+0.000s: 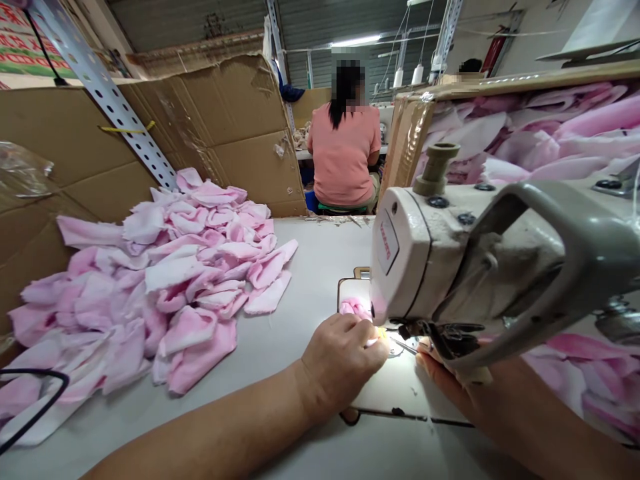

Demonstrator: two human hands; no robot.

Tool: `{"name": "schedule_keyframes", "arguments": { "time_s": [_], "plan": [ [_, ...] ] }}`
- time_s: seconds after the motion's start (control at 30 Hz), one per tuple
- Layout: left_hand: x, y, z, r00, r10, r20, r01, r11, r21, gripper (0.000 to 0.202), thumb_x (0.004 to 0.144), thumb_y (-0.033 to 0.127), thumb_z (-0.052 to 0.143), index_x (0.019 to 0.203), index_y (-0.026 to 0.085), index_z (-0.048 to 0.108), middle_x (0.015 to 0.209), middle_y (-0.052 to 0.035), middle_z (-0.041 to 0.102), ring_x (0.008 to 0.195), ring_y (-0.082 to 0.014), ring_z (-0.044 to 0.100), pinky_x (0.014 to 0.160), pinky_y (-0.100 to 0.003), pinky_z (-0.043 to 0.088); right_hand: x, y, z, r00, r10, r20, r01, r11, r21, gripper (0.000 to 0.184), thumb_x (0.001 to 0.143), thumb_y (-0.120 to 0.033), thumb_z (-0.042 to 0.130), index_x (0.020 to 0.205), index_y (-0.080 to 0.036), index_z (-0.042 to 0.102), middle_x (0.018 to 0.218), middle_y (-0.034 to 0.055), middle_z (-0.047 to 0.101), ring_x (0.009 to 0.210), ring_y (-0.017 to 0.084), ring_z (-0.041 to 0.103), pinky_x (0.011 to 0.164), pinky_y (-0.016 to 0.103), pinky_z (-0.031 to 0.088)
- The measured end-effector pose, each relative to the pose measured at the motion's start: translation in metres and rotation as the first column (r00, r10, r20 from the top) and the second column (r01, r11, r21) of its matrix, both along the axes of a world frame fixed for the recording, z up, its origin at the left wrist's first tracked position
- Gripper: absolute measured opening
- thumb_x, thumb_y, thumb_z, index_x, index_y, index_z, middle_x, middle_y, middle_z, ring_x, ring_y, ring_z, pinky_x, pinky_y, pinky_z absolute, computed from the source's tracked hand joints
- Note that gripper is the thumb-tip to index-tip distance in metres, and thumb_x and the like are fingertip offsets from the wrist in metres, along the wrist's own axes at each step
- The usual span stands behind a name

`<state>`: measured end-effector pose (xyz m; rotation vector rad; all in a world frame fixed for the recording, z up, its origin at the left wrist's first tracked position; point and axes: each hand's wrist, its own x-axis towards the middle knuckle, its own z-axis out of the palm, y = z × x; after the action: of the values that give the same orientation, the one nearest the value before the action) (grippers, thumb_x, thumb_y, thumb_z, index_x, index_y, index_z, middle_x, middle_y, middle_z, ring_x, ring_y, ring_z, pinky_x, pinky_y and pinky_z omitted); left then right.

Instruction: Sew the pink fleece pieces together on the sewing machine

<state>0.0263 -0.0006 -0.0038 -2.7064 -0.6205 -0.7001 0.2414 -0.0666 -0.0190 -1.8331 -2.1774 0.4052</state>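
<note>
Hands at sewing machine; pink cloth heaped left.

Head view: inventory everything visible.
Sewing machine: 1, off-white, right
Fabric pieces: many, pink-white, left heap and right
Small fabric piece: 1, pink, beside machine
Table: 1, grey, centre
Cardboard: uncounted, brown, behind heap
Cardboard box: 1, brown, behind machine
Perforated post: 1, grey, left
Thread cones: several, white, background
Seated person: 1, salmon shirt, background
Cables: 2, black, left
Pointed tool: 1, metallic, below machine
Left hand: 1, bare, beside machine
Right hand: 1, bare, holding tool
</note>
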Motion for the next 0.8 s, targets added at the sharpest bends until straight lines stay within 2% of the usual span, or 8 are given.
{"name": "schedule_keyframes", "arguments": {
  "time_s": [0.13,0.23,0.43,0.6,0.8],
  "plan": [
    [-0.004,0.002,0.004,0.996,-0.072,0.057,0.074,0.996,-0.04,0.02,0.086,0.007,0.044,0.072,0.018,0.053,0.065,0.0006,0.052,0.059,-0.0136,0.047,0.055,-0.026,0.037,0.006,0.001,0.009,0.995,0.063,0.082,-0.062,0.998,-0.017,0.013,0.082,-0.024,0.05,0.073,-0.024,0.06,0.067,0.006,0.064,0.067,0.025,0.062,0.062,0.035,0.041],
    [-0.006,0.002,0.006,0.989,-0.108,0.1,0.116,0.991,-0.072,0.021,0.089,0.013,0.044,0.07,0.018,0.051,0.063,0.0012,0.051,0.058,-0.0134,0.046,0.052,-0.026,0.035,0.01,0.0,0.018,0.996,0.079,0.052,-0.077,0.996,-0.033,0.018,0.084,-0.026,0.048,0.067,-0.025,0.054,0.067,0.0028,0.064,0.061,0.02,0.06,0.057,0.032,0.038],
    [-0.007,0.002,0.008,0.984,-0.111,0.14,0.13,0.982,-0.134,0.016,0.088,0.016,0.047,0.073,0.018,0.051,0.07,0.0004,0.058,0.061,-0.0132,0.051,0.055,-0.026,0.038,0.007,0.001,0.026,0.99,0.134,0.047,-0.135,0.991,0.017,0.03,0.085,-0.026,0.048,0.057,-0.022,0.04,0.051,-0.003,0.053,0.048,0.013,0.049,0.05,0.028,0.029],
    [-0.006,0.002,0.007,0.982,-0.106,0.159,0.129,0.981,-0.145,0.01,0.087,0.018,0.052,0.077,0.018,0.055,0.074,0.0,0.062,0.067,-0.0135,0.057,0.062,-0.026,0.043,0.006,0.0,0.022,0.991,0.118,0.061,-0.123,0.989,0.078,0.032,0.085,-0.024,0.049,0.055,-0.022,0.039,0.045,-0.004,0.048,0.042,0.011,0.041,0.049,0.029,0.023],
    [-0.008,0.002,0.006,0.983,-0.104,0.152,0.129,0.977,-0.167,0.007,0.088,0.016,0.053,0.088,0.019,0.059,0.085,-0.001,0.065,0.073,-0.0138,0.059,0.068,-0.027,0.046,0.003,0.002,0.025,0.993,0.117,-0.007,-0.117,0.993,0.001,0.026,0.085,-0.022,0.045,0.059,-0.021,0.047,0.058,-0.0023,0.057,0.055,0.014,0.052,0.054,0.028,0.028]
  ]
}}
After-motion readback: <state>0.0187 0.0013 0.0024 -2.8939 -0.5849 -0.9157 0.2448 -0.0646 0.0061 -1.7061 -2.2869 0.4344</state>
